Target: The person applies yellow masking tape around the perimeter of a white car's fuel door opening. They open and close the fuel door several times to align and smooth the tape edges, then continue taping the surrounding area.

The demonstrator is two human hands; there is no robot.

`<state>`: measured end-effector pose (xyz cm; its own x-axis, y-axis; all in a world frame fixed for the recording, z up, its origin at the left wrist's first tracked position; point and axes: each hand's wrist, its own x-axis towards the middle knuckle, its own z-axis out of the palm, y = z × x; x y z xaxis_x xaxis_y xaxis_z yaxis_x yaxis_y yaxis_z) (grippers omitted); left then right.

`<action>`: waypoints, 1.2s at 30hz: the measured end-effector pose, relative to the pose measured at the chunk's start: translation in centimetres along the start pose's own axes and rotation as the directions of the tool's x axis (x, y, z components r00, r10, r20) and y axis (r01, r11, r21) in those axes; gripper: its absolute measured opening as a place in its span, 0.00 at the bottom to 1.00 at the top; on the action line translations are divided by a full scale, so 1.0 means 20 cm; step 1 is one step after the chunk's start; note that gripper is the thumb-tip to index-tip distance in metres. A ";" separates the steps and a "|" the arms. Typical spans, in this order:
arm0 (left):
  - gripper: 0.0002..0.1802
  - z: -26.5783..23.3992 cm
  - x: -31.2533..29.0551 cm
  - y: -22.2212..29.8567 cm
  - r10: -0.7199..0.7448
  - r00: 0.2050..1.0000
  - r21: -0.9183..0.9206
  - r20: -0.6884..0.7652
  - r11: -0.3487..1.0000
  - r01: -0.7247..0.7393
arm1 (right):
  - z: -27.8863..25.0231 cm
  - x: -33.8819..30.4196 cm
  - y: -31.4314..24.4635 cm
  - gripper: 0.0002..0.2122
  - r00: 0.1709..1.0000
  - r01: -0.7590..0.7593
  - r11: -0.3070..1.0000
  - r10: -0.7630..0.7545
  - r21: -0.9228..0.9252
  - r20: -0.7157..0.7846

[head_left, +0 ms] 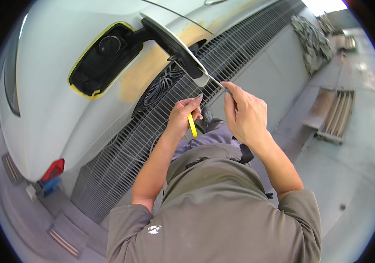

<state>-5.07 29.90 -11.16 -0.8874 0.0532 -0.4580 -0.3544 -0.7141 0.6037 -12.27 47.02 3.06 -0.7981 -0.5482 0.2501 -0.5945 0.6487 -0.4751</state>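
My left hand (185, 115) pinches a short strip of yellow tape (192, 125), which hangs below the fingers. The thumb and forefinger point up just below the opened fuel flap (189, 57) of a pale car. My right hand (246, 111) is closed, thumb against forefinger, beside the flap's free end. Between its fingertips shows a small bluish bit of something, and a thin pale line runs from there to the flap's tip; its kind cannot be made out. Yellow tape (94, 93) edges the dark filler recess (102, 59) to the left.
Tan filler patches (141, 76) mark the car body (42, 105) around the wheel arch. A red tail light (53, 170) sits at the lower left. Metal floor grating (108, 175) runs beneath the car. Grey cloth (312, 44) and a slatted metal piece (337, 115) lie to the right.
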 end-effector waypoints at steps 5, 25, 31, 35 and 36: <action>0.20 -0.16 -0.06 0.06 -0.068 0.981 0.283 0.180 0.959 0.014 | 0.07 -0.07 -0.13 0.09 0.987 -0.086 0.989 0.069 -0.118 -0.144; 0.27 0.06 0.00 0.24 0.104 0.976 0.136 0.193 0.982 -0.131 | -0.05 0.08 -0.08 0.09 0.998 -0.012 0.998 0.015 -0.057 0.055; 0.26 0.09 0.01 0.31 0.065 0.976 0.189 0.207 0.976 -0.105 | -0.03 0.10 -0.03 0.09 0.998 -0.033 0.999 0.032 0.023 0.059; 0.22 0.09 0.01 0.33 0.070 0.969 0.280 0.238 0.950 -0.138 | -0.04 0.11 0.00 0.08 0.989 -0.094 0.991 0.082 0.097 0.121; 0.26 0.09 0.01 0.34 0.056 0.954 0.237 0.295 0.963 -0.130 | -0.04 0.10 0.00 0.08 0.988 -0.113 0.986 0.099 0.119 0.122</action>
<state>-8.19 26.36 -6.02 -0.9533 0.2169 -0.2103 -0.2958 -0.5292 0.7953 -14.04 46.32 4.29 -0.8349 -0.5417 0.0971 -0.4843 0.6394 -0.5971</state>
